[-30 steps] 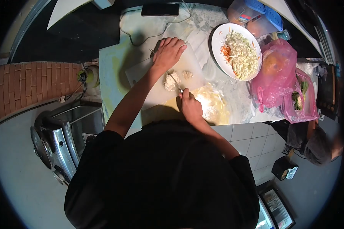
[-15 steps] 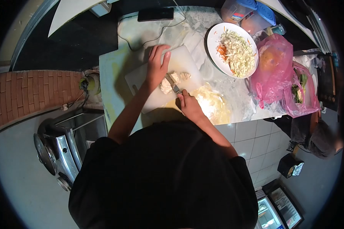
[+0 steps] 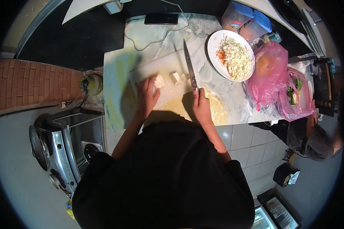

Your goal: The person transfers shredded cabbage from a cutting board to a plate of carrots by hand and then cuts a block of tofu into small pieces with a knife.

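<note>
My right hand (image 3: 202,107) is closed round the handle of a long kitchen knife (image 3: 189,61). Its blade points away from me, over the right part of the white cutting board (image 3: 156,65). At the board's left side my left hand (image 3: 147,98) has its fingers and thumb curved around a pale food chunk (image 3: 159,81). Another pale chunk (image 3: 175,78) lies between the two hands, with smaller bits beside it near the blade. What kind of food it is, I cannot make out.
Right of the board stands a white plate (image 3: 211,45) of shredded cabbage and carrot. Pink plastic bags (image 3: 269,72) and blue-lidded containers (image 3: 239,17) are beyond it. A phone (image 3: 161,19) and a cable lie at the back. Another person (image 3: 313,139) is at far right.
The knife has come away from the chunks and swung to the right, blade now pointing away from me. My left hand has moved nearer and left, round the left chunk. The view has shifted slightly.
</note>
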The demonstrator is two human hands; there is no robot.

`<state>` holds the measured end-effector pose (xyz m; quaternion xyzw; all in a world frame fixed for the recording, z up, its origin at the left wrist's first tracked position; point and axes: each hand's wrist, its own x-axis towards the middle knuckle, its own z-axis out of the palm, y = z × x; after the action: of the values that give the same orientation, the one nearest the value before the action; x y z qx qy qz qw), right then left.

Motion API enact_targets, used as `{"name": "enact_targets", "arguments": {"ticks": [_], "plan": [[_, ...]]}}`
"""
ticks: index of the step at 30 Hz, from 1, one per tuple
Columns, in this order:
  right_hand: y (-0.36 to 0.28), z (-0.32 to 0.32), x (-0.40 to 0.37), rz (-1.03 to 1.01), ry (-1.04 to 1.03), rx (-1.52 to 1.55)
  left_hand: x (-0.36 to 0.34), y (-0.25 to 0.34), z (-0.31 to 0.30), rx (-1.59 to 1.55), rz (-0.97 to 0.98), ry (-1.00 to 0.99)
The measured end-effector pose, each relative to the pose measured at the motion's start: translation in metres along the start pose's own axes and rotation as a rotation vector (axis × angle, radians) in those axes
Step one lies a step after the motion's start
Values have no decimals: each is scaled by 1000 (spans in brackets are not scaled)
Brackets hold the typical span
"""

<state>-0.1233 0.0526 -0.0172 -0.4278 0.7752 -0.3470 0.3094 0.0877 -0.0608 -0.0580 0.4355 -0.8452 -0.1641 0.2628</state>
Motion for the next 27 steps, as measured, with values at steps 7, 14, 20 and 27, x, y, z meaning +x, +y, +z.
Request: {"name": "enact_targets", "arguments": {"ticks": [7, 14, 20, 27], "plan": [[21, -10, -4, 87, 65, 83, 42, 68, -13, -72, 220, -45], [29, -7, -9, 111, 93, 134, 73, 63, 61, 22, 349, -155], [35, -3, -12, 118, 96, 73, 73, 68, 53, -9, 272, -233], [37, -1, -7, 105, 109, 68, 75, 63, 65, 28, 354, -235]]}}
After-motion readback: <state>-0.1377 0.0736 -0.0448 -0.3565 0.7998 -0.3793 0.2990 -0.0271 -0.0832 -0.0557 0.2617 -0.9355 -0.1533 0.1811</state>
